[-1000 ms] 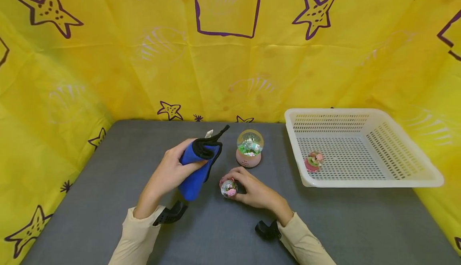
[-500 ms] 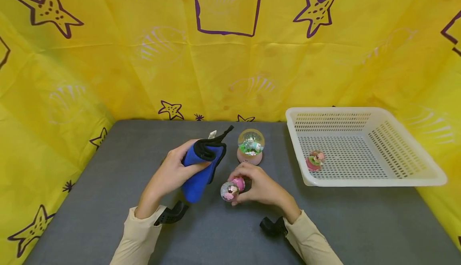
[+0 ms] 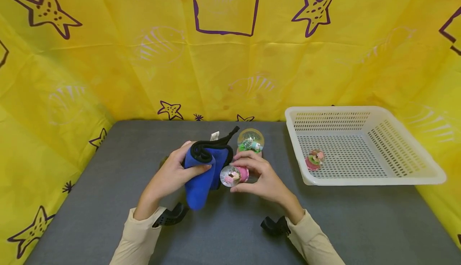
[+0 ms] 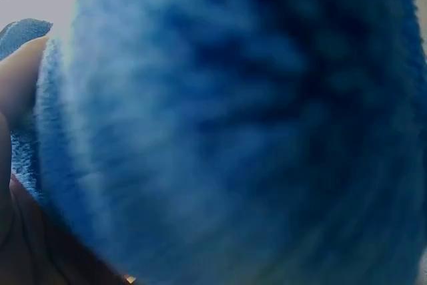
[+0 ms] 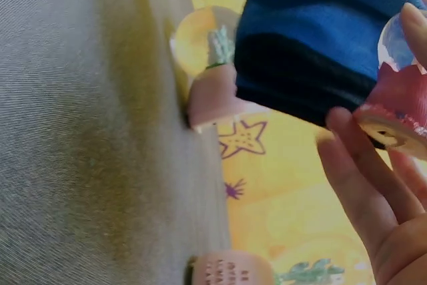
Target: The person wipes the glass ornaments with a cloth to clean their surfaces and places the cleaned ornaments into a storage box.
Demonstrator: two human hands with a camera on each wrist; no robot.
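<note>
A small snow globe [image 3: 229, 176] lies tipped on its side in the grip of a person's right hand [image 3: 264, 180], the thumb on the near side of its pink base [image 3: 243, 174] and the fingers on the far side, spread only as wide as the base between them. The clear dome points toward the left hand [image 3: 171, 179], whose fingers and thumb hold a folded blue cloth [image 3: 199, 185]; whether dome and fabric touch cannot be told.

Beneath the fingers runs a dark grey table [image 3: 223, 237]. Just beyond the right hand's fingers stands a larger globe [image 3: 251, 140], upright; another pink-based globe [image 5: 212, 98] shows past the cloth in the right wrist view. Well to the right of the fingers sits a white plastic basket [image 3: 374, 181], with one small globe [image 3: 315, 159] lying inside by its left wall. Yellow fabric [image 3: 216, 65] printed with purple starfish hangs behind and at the sides.

The cloth is plush and fuzzy, edged in black, with a white tag [image 3: 215, 135] at its top. The basket's walls and floor are pierced with slots.
</note>
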